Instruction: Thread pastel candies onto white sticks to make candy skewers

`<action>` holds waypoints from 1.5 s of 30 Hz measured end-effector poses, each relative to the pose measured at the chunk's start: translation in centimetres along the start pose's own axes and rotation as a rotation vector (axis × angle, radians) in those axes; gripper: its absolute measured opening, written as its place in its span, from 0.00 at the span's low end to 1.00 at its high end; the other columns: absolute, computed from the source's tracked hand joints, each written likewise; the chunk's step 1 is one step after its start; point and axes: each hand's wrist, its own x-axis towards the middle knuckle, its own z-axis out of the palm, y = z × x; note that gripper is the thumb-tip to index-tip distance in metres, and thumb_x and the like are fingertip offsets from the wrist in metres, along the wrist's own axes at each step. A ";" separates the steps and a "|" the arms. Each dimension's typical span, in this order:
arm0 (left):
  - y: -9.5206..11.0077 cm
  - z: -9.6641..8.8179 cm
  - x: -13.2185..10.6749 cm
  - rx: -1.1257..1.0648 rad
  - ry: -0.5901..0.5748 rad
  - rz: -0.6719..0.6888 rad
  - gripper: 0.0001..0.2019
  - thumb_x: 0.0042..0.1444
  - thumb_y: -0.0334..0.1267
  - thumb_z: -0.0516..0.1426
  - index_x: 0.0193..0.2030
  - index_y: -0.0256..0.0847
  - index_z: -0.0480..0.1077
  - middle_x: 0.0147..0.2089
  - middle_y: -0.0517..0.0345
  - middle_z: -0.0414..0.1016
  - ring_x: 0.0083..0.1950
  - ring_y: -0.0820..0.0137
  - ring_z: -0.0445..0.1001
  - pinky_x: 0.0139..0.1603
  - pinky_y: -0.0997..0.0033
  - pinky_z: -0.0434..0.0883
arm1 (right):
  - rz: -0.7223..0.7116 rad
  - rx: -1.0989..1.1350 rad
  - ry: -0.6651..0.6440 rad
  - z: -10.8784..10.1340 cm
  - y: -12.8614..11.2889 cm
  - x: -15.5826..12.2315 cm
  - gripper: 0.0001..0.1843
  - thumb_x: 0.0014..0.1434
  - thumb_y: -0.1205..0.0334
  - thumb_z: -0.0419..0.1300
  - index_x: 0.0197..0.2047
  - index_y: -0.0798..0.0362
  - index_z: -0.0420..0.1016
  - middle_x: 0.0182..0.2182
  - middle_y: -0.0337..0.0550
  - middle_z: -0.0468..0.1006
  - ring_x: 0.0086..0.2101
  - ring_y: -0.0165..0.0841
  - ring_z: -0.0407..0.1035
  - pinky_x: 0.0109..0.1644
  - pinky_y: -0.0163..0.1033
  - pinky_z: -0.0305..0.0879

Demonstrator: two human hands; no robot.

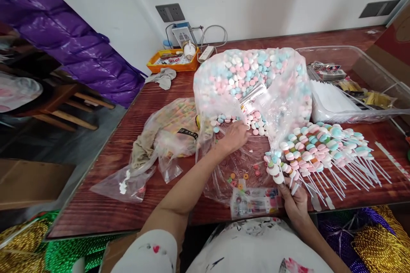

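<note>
My left hand (235, 137) reaches to the mouth of a large clear plastic bag (290, 102) full of pink, blue and white candies (245, 68). Its fingers curl down against loose candies (258, 123) spilled at the opening; whatever they pinch is hidden. My right hand (295, 202), near the front edge, is closed around the white stick ends of candy skewers (275, 170), their candies pointing up and left. Beside it lies a pile of similar candy skewers (315, 149), sticks toward the front right. Small orange and red candy rings (245, 176) lie between my hands.
A knotted bag of colourful candies (176, 123) lies to the left on the wooden table (118, 170). A clear tray (358, 115) holds white sticks and packets at right. An orange tray (156, 67), grey cloth (163, 77) and power strip (206, 54) sit behind. A printed wrapper (254, 202) lies in front.
</note>
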 end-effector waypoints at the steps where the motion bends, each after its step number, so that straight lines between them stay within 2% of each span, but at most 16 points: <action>1: 0.6 0.3 0.5 -0.007 -0.015 0.054 0.08 0.56 0.32 0.54 0.33 0.37 0.76 0.40 0.46 0.75 0.44 0.61 0.72 0.51 0.62 0.68 | -0.011 -0.002 -0.024 0.0 0.0 0.2 0.07 0.64 0.64 0.55 0.39 0.51 0.75 0.22 0.35 0.67 0.23 0.30 0.60 0.28 0.37 0.59; 4: 1.5 1.5 2.0 -0.036 -0.047 0.175 0.08 0.52 0.28 0.54 0.30 0.36 0.75 0.37 0.46 0.75 0.40 0.62 0.71 0.48 0.62 0.68 | -0.042 -0.001 -0.075 0.0 0.0 0.6 0.08 0.64 0.67 0.54 0.40 0.51 0.75 0.22 0.34 0.68 0.23 0.29 0.60 0.28 0.36 0.58; 8: 0.8 2.1 2.7 -0.102 -0.005 0.192 0.08 0.50 0.27 0.55 0.26 0.36 0.75 0.32 0.50 0.75 0.36 0.65 0.71 0.42 0.65 0.69 | -0.014 0.004 -0.068 -0.1 -0.2 0.7 0.09 0.65 0.67 0.53 0.34 0.51 0.72 0.22 0.35 0.66 0.23 0.29 0.60 0.28 0.36 0.58; 12: 0.1 1.3 2.8 -0.176 0.118 0.160 0.10 0.57 0.29 0.53 0.35 0.36 0.77 0.37 0.51 0.78 0.38 0.67 0.74 0.43 0.69 0.70 | -0.003 0.020 -0.051 -0.1 -0.4 0.7 0.09 0.65 0.67 0.54 0.32 0.51 0.69 0.22 0.34 0.65 0.23 0.28 0.58 0.29 0.36 0.57; 15: 0.8 1.1 4.0 -0.190 0.196 0.158 0.11 0.59 0.29 0.53 0.41 0.37 0.78 0.41 0.51 0.80 0.40 0.68 0.76 0.45 0.69 0.71 | -0.024 -0.017 -0.049 0.0 -0.5 0.8 0.09 0.65 0.67 0.55 0.31 0.51 0.69 0.22 0.34 0.65 0.24 0.29 0.58 0.30 0.36 0.57; 18: 2.0 1.7 5.7 -0.127 0.154 0.182 0.10 0.57 0.27 0.54 0.35 0.36 0.78 0.37 0.50 0.79 0.39 0.67 0.75 0.46 0.67 0.72 | -0.019 -0.034 -0.037 0.1 -0.2 0.9 0.07 0.65 0.67 0.54 0.35 0.51 0.72 0.23 0.34 0.65 0.24 0.29 0.58 0.30 0.36 0.57; 22: 3.3 3.0 6.6 -0.029 0.093 0.170 0.07 0.54 0.26 0.56 0.31 0.33 0.76 0.36 0.43 0.76 0.45 0.58 0.74 0.49 0.61 0.71 | -0.009 -0.014 -0.022 0.2 0.0 0.8 0.07 0.65 0.67 0.54 0.35 0.51 0.72 0.22 0.34 0.64 0.24 0.28 0.58 0.29 0.35 0.56; 25: 3.6 3.3 5.7 0.043 0.056 0.180 0.07 0.54 0.26 0.55 0.33 0.32 0.76 0.38 0.40 0.76 0.51 0.54 0.71 0.51 0.58 0.71 | -0.013 -0.005 -0.029 0.2 0.0 0.8 0.08 0.65 0.67 0.54 0.34 0.51 0.71 0.22 0.34 0.64 0.24 0.28 0.58 0.29 0.36 0.57; 29: 2.9 2.5 3.9 0.106 0.027 0.214 0.10 0.55 0.27 0.54 0.38 0.35 0.76 0.45 0.42 0.75 0.58 0.54 0.65 0.60 0.56 0.66 | -0.012 -0.007 -0.028 0.0 -0.2 0.9 0.08 0.65 0.66 0.54 0.34 0.52 0.71 0.23 0.34 0.66 0.24 0.28 0.60 0.30 0.36 0.58; 33: 2.0 1.8 2.7 0.142 -0.011 0.233 0.12 0.58 0.27 0.50 0.38 0.34 0.75 0.44 0.42 0.74 0.55 0.55 0.66 0.60 0.56 0.64 | -0.024 -0.021 -0.023 0.0 -0.5 1.1 0.08 0.64 0.64 0.54 0.34 0.52 0.72 0.22 0.34 0.66 0.23 0.29 0.59 0.29 0.36 0.58; 38: 1.5 2.4 1.1 0.076 -0.024 0.173 0.13 0.57 0.24 0.48 0.31 0.35 0.73 0.39 0.42 0.73 0.53 0.56 0.65 0.57 0.57 0.63 | 0.008 0.004 -0.009 0.1 -0.8 1.2 0.12 0.66 0.61 0.53 0.30 0.52 0.68 0.21 0.34 0.64 0.23 0.28 0.58 0.29 0.36 0.57; 41: 1.5 2.7 0.0 0.033 0.004 0.152 0.11 0.53 0.22 0.50 0.29 0.36 0.71 0.36 0.45 0.73 0.50 0.58 0.66 0.57 0.58 0.63 | 0.005 0.014 -0.004 0.1 -1.1 1.4 0.14 0.65 0.59 0.54 0.27 0.52 0.67 0.21 0.34 0.63 0.23 0.28 0.57 0.29 0.36 0.57; 45: 1.0 2.2 -1.0 -0.047 0.091 0.077 0.10 0.53 0.24 0.51 0.28 0.36 0.71 0.36 0.45 0.75 0.45 0.60 0.69 0.59 0.56 0.62 | -0.034 -0.025 -0.016 0.1 -1.5 1.6 0.12 0.66 0.59 0.53 0.32 0.51 0.71 0.20 0.34 0.64 0.22 0.29 0.57 0.28 0.36 0.57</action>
